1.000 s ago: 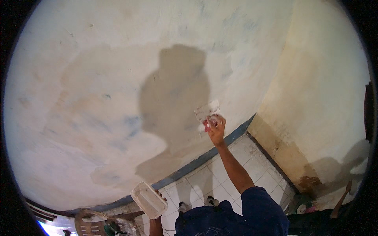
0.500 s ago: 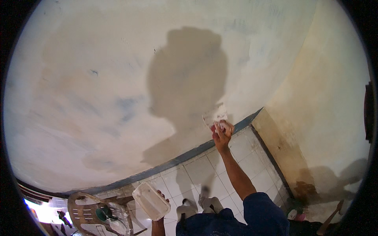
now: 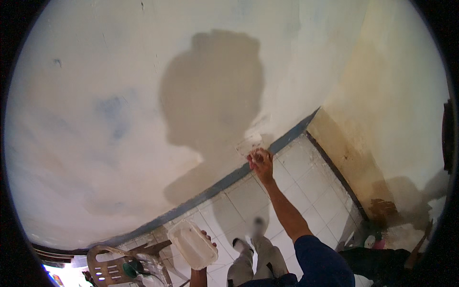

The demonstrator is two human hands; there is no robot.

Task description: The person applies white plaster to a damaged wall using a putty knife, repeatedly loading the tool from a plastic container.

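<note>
While the left hand (image 3: 207,236) grips a white tray (image 3: 191,245) low, right arm (image 3: 286,209) outstretched, right grip (image 3: 261,160) closed on a scraper (image 3: 247,143)

Wall (image 3: 114,162) ahead, side wall (image 3: 397,119) joining it on R; floor (image 3: 306,186) below. Scraper (image 3: 249,143) in R hand (image 3: 261,160), at wall just above skirting (image 3: 224,182). Tub (image 3: 193,245) in L hand (image 3: 207,237), over floor, L of legs (image 3: 264,253). Chair (image 3: 109,271) farther L. Co-worker (image 3: 377,260) far R, nr side wall.

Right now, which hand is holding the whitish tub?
The left hand, low in the picture, its fingers showing at the right edge of the whitish tub. The right hand is higher up, holding a flat scraper at the wall instead.
</note>
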